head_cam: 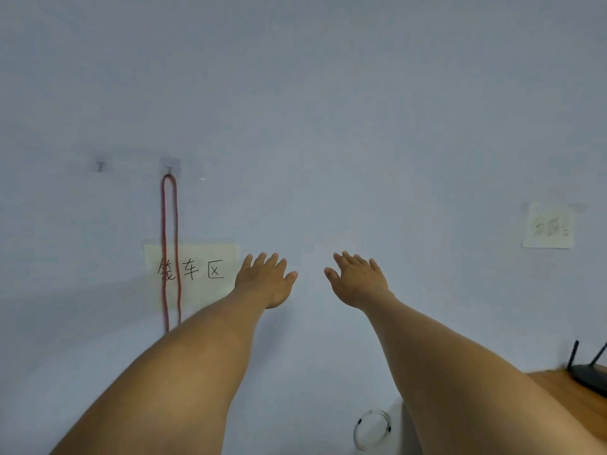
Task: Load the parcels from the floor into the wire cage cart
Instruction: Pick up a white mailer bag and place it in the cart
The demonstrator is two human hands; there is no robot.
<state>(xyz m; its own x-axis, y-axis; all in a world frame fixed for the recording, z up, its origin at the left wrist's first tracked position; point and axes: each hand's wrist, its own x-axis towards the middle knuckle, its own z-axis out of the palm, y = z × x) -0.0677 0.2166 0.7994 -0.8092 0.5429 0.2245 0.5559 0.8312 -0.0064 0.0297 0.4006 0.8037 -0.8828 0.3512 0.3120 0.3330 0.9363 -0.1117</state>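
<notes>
Both my arms stretch straight out in front of me toward a pale blue-grey wall. My left hand (265, 279) is held flat with its back up and fingers straight, holding nothing. My right hand (358, 280) mirrors it a short gap to the right, fingers straight and empty too. No parcel and no wire cage cart are in view; the floor is out of frame.
A red cord (170, 244) hangs from a wall hook (169, 165) over a handwritten paper sign (192, 270). A second paper note (548, 226) is taped at the right. A black router (589, 377) sits on a wooden surface (565, 399) at the lower right. A coiled white cable (372, 428) lies below.
</notes>
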